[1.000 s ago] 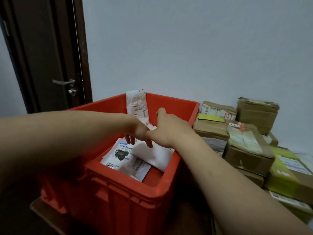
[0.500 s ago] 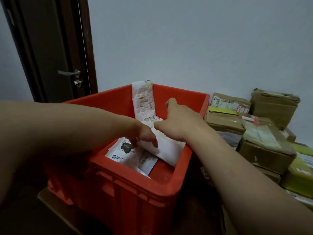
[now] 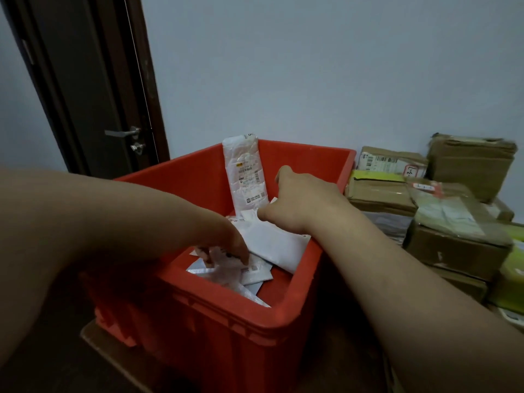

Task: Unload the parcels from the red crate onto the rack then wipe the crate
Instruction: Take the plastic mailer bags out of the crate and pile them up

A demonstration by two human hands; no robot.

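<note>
The red crate point(image 3: 286, 316) stands in front of me with several white mailer parcels inside. My left hand point(image 3: 226, 245) reaches down into it and its fingers curl round a flat white parcel point(image 3: 241, 273) near the bottom. My right hand point(image 3: 300, 199) is over the crate's right side and grips the top edge of a larger white parcel point(image 3: 280, 248) that leans on the rim. A long white padded parcel point(image 3: 245, 174) stands upright against the far wall of the crate.
Stacked brown cardboard boxes point(image 3: 453, 239) and yellow-green parcels point(image 3: 510, 282) fill the area right of the crate. A dark door point(image 3: 93, 89) with a metal handle point(image 3: 122, 133) is at the back left. A pale wall stands behind.
My left hand has dropped deeper into the crate onto the lower flat parcel. My right hand has stayed on the larger white parcel. The view has shifted a little.
</note>
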